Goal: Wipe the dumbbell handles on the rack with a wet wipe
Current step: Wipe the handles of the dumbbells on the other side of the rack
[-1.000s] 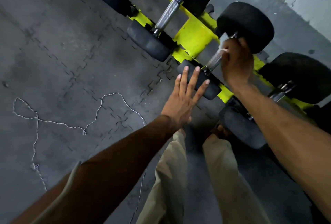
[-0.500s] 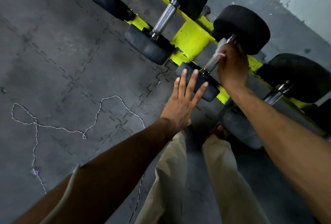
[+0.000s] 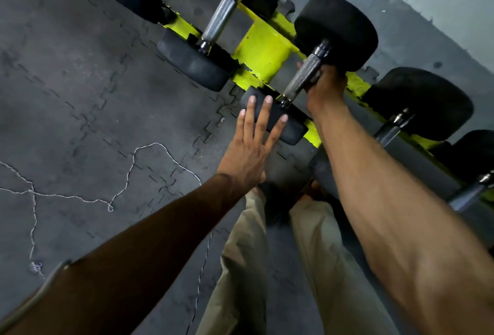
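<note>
A person's right hand curls round the knurled steel handle of a black rubber-headed dumbbell on the yellow steel rack, close to the far head; no wet wipe shows under the fingers. The left hand, fingers straight, braces the near head. Firm twisting strokes along the whole bar would serve best.

Dumbbells side by side on the rack, wall seemingly behind, string on floor leftward.
</note>
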The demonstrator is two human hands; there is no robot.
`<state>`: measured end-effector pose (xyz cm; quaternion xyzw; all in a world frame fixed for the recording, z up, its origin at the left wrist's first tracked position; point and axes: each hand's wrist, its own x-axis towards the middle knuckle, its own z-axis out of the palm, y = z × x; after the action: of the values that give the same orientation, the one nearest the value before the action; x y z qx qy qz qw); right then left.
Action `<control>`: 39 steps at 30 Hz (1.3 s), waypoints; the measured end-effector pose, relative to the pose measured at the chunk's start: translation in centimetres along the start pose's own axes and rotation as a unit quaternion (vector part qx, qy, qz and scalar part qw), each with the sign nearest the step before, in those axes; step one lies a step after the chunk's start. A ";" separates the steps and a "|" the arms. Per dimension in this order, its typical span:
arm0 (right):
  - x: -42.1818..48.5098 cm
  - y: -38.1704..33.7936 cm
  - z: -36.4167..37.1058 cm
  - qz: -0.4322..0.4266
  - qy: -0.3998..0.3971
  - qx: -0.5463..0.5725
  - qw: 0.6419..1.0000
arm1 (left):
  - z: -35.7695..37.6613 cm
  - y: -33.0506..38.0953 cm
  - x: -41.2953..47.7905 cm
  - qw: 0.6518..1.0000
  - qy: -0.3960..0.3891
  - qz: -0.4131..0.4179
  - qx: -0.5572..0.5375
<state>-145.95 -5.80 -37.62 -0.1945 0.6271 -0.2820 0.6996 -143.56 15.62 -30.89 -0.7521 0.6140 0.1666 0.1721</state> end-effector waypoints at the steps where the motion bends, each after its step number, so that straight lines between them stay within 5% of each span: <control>1: 0.8 -0.5 0.3 0.045 -0.019 0.046 0.998 | 0.1 0.0 0.0 1.000 0.005 0.000 0.002; 4: 1.4 -0.6 -0.1 0.119 -0.068 -0.001 0.991 | 0.3 -0.1 0.0 1.000 0.004 -0.001 0.003; 9: -2.4 1.8 -3.5 0.076 -0.183 -0.320 0.926 | 0.2 -0.1 -0.2 1.000 -0.010 -0.001 0.004; 16: -4.0 0.8 -5.4 0.012 -0.178 -0.388 0.904 | -0.9 0.1 -0.1 0.999 -0.029 -0.022 0.026; 21: -5.7 -4.1 -10.3 -0.064 -0.244 -0.396 0.883 | -2.7 2.2 -0.7 0.999 -0.010 -0.047 -0.023; 23: -5.0 -6.6 -12.9 -0.207 -0.232 -0.529 0.789 | -2.9 4.4 -1.2 0.999 0.001 -0.010 -0.031; 25: -4.2 -8.6 -15.9 -0.310 -0.247 -0.678 0.619 | -2.7 7.2 -1.8 0.998 0.006 0.033 -0.062; 28: -5.5 -9.0 -19.8 -0.304 -0.384 -0.795 0.357 | -2.3 12.1 -2.5 0.988 0.006 0.087 -0.130; 29: -5.9 -8.9 -20.5 -0.300 -0.406 -0.808 0.304 | -2.2 13.6 -2.7 0.985 0.002 0.102 -0.141; 32: -5.1 -10.2 -20.6 -0.359 -0.341 -0.825 0.273 | -2.2 16.1 -2.8 0.984 -0.013 0.106 -0.144; 35: -4.2 -10.8 -20.9 -0.419 -0.230 -0.810 0.339 | -2.0 16.5 -2.6 0.986 -0.021 0.101 -0.134; 37: -6.2 -8.7 -21.4 -0.383 -0.272 -0.810 0.352 | -2.1 16.2 -2.8 0.987 -0.037 0.108 -0.114; 39: -7.9 -7.7 -21.3 -0.343 -0.343 -0.816 0.316 | -2.5 15.7 -2.6 0.987 -0.055 0.126 -0.087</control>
<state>-168.54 -4.89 -29.64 -0.9437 0.1217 0.2490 0.1806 -159.39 13.77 -28.36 -0.6703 0.6769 0.2808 0.1167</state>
